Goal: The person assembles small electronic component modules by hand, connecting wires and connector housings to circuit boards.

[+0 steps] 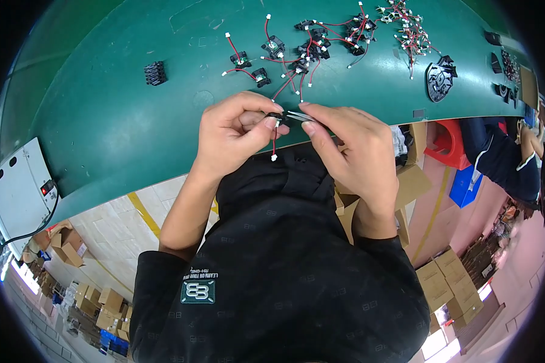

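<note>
My left hand (231, 132) pinches a small black plastic part (276, 116) just above the table's near edge. From that part a short red-and-black wire (275, 143) hangs down, ending in a white connector (274, 157). My right hand (364, 145) is closed around metal tweezers (301, 115), whose tips reach the black part. Fingers hide some of the part, so I cannot tell exactly what the tips grip. Beyond my hands lie several similar black parts with wires (260, 77) on the green table (127, 121).
A black ribbed block (155, 73) lies at the left. Loose wired connectors (413, 33) and a black curved shell (440, 80) are at the far right. A white metal box (21, 190) stands by the left edge. Beyond the right edge are a red stool (448, 145) and another person (505, 160).
</note>
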Available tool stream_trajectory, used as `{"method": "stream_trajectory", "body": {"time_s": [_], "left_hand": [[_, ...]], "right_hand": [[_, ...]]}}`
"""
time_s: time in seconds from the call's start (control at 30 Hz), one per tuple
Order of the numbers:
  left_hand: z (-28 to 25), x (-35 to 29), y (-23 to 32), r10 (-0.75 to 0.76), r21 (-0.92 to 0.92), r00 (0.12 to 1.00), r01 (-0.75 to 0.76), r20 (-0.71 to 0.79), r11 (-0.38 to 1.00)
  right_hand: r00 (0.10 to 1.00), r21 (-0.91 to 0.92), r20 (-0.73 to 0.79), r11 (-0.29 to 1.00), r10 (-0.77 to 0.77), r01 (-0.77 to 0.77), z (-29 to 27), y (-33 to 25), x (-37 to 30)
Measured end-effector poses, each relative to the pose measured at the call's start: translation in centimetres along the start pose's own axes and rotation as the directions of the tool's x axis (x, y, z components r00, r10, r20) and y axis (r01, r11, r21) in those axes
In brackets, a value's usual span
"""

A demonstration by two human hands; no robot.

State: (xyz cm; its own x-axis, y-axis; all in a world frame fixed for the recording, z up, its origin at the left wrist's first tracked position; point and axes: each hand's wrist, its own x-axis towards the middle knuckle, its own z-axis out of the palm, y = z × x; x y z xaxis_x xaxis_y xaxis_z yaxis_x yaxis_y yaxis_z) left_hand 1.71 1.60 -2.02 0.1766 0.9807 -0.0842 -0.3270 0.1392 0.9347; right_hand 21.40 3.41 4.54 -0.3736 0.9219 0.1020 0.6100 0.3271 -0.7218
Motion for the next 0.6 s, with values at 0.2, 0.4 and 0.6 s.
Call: {"method": "stream_trajectory", "body": {"time_s": [0.2, 0.4, 0.6], "left_hand": [[-0.12, 0.22, 0.07, -0.016, -0.036, 0.999, 0.018, 0.041, 0.999], [-0.22, 0.17, 0.6, -0.087, -0.007, 0.994, 0.088, 0.063, 0.996], [-0.39, 0.04, 0.23, -0.084, 0.038, 0.995, 0.082, 0.062, 0.996]], "right_hand": [[0.998, -0.045, 0.062, 0.999, 0.0, 0.003, 0.3, 0.29, 0.04], [0.996, -0.044, 0.047, 0.996, -0.08, 0.082, 0.82, 0.59, 0.04], [0.99, -0.088, 0.062, 0.988, -0.123, 0.128, 0.91, 0.34, -0.48]]}}
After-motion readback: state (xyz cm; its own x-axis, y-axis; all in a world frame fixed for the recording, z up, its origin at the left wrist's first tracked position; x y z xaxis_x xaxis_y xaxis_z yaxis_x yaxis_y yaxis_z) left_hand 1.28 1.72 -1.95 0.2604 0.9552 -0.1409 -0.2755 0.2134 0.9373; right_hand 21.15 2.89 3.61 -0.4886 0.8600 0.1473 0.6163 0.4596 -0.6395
